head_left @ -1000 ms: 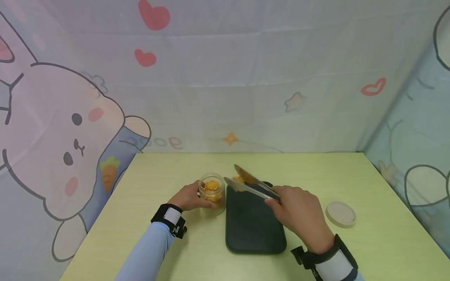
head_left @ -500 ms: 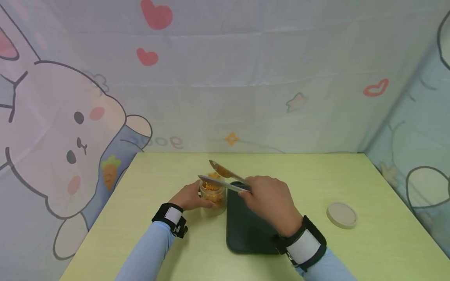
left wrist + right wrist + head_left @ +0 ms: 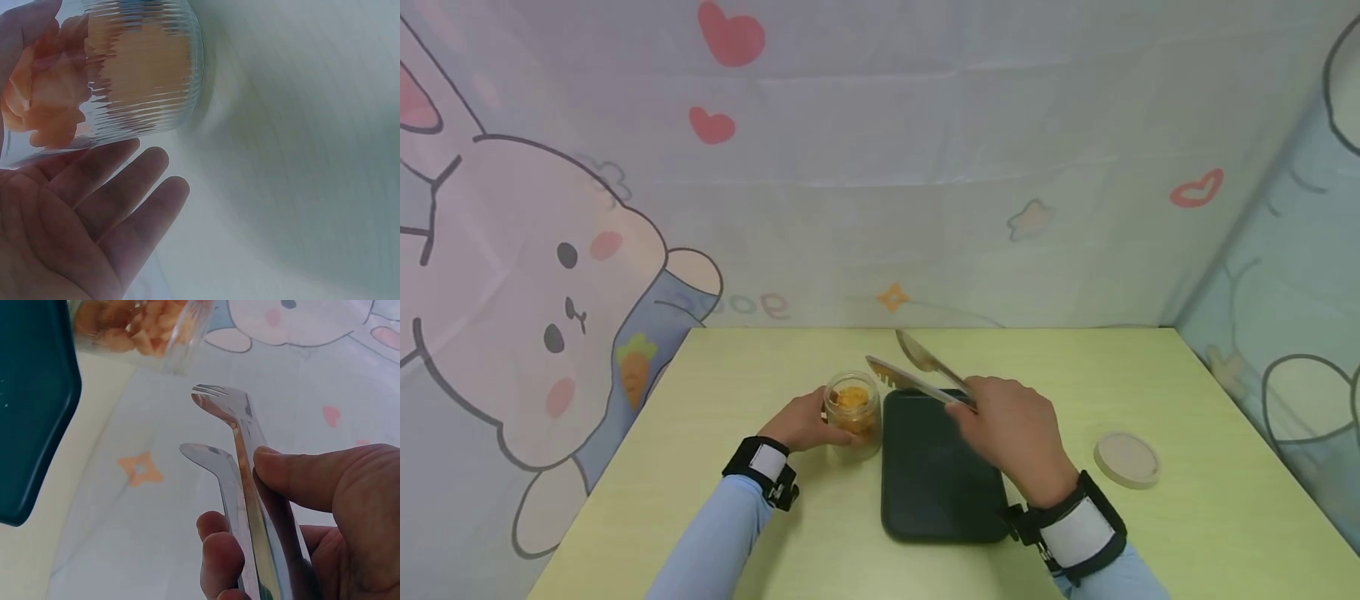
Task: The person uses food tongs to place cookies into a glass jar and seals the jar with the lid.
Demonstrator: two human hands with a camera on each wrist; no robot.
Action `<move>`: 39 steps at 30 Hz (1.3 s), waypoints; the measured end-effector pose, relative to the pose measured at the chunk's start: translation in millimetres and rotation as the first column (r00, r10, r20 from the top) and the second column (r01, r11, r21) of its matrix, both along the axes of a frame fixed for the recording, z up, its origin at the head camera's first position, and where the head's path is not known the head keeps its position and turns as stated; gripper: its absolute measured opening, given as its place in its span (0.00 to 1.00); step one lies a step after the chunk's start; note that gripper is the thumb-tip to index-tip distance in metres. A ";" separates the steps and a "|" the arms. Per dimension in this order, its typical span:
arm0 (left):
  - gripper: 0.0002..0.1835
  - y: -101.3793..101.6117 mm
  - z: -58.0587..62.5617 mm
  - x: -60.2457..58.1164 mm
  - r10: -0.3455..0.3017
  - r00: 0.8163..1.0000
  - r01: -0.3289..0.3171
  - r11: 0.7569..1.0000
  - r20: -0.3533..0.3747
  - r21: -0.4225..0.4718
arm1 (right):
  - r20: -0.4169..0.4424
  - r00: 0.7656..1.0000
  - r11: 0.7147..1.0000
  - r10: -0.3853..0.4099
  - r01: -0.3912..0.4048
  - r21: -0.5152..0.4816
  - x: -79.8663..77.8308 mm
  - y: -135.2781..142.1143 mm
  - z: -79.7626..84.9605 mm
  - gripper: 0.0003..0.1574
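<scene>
My left hand (image 3: 805, 419) holds a clear glass jar (image 3: 867, 442) by its side, thumb in front. Orange-yellow pieces (image 3: 852, 398) fill part of the jar, whose mouth is uncovered. In the left wrist view, the thumb lies over the ribbed glass and several fingers (image 3: 134, 194) extend along its other side. Metal tongs (image 3: 925, 385) are in my right hand (image 3: 1011, 433), above the far end of a dark green tray (image 3: 943, 475). Their arms stand apart, one tip forked and the other spoon-like, with nothing visible between them in the right wrist view.
A round pale lid (image 3: 1127, 459) lies on the yellow table (image 3: 1210, 533), right of the tray. The jar stands close to the tray's left edge. A printed cloth (image 3: 955, 167) hangs behind the table's far edge.
The tongs carried an orange piece left from over the tray to the jar's mouth. Now they are back to the right, spread, without it. My left hand and the jar stayed put.
</scene>
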State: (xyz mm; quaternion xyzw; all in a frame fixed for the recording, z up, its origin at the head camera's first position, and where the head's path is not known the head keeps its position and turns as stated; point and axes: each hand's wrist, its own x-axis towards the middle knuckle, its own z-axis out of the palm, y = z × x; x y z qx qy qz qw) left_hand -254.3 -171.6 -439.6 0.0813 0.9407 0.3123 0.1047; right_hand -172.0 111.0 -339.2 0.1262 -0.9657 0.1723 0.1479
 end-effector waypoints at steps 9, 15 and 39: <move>0.49 1.7 -1.3 -1.1 -0.015 1.000 0.015 1.000 -0.016 0.003 | 0.062 0.995 0.996 -0.083 0.084 -0.008 -1.4 16.6 -17.2 0.16; 0.51 2.2 -1.5 -1.0 -0.017 1.000 0.017 1.000 -0.009 0.012 | 0.125 0.985 0.993 -0.119 0.120 0.000 -4.6 21.3 -29.3 0.18; 0.49 0.2 -2.1 1.5 -0.009 1.000 0.009 1.000 -0.011 0.016 | 0.206 0.943 0.965 -0.261 0.248 0.085 -8.8 2.7 -92.9 0.24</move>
